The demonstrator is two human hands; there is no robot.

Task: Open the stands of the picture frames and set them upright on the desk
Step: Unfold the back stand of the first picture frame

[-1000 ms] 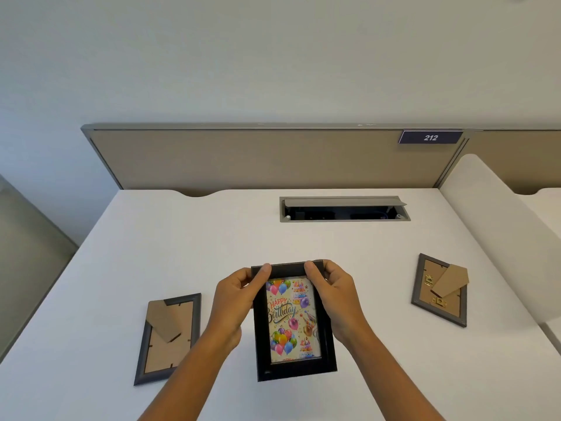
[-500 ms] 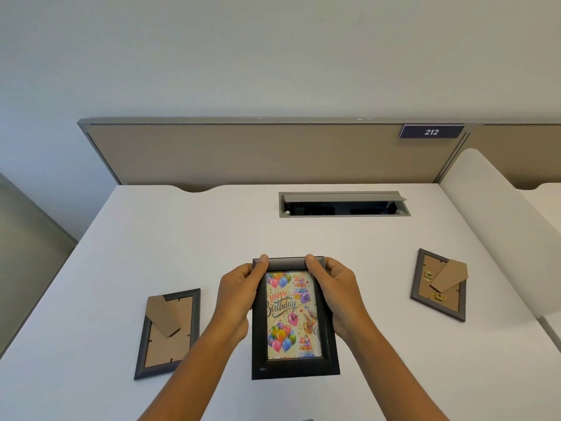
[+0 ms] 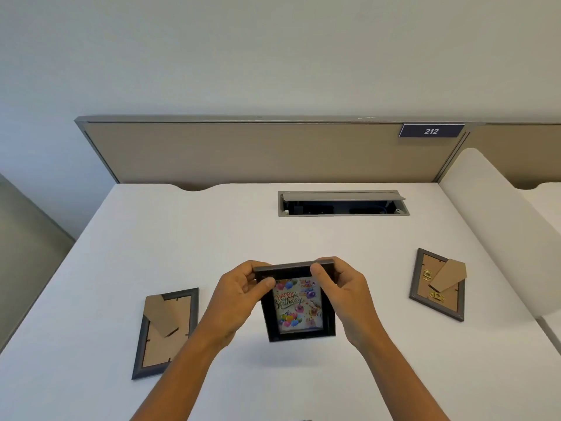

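Note:
A black picture frame [image 3: 299,311] with a colourful "Happy Birthday" print stands steeply tilted near the middle of the white desk [image 3: 212,238], picture side towards me. My left hand [image 3: 239,294] grips its top left corner and my right hand [image 3: 343,290] grips its top right corner. Its stand is hidden behind it. A second frame [image 3: 165,332] lies face down at the left with its brown stand flap showing. A third frame [image 3: 437,284] lies face down at the right, brown stand flap slightly raised.
A grey cable hatch [image 3: 343,203] is open in the desk at the back. A beige partition [image 3: 258,153] with a "212" label [image 3: 431,131] closes the far edge. A white curved divider [image 3: 498,226] runs along the right side.
The birthday frame has been tipped from a shallow lean up to a much steeper angle, with its top edge raised. Both hands stayed on its top corners. The other two frames have not moved.

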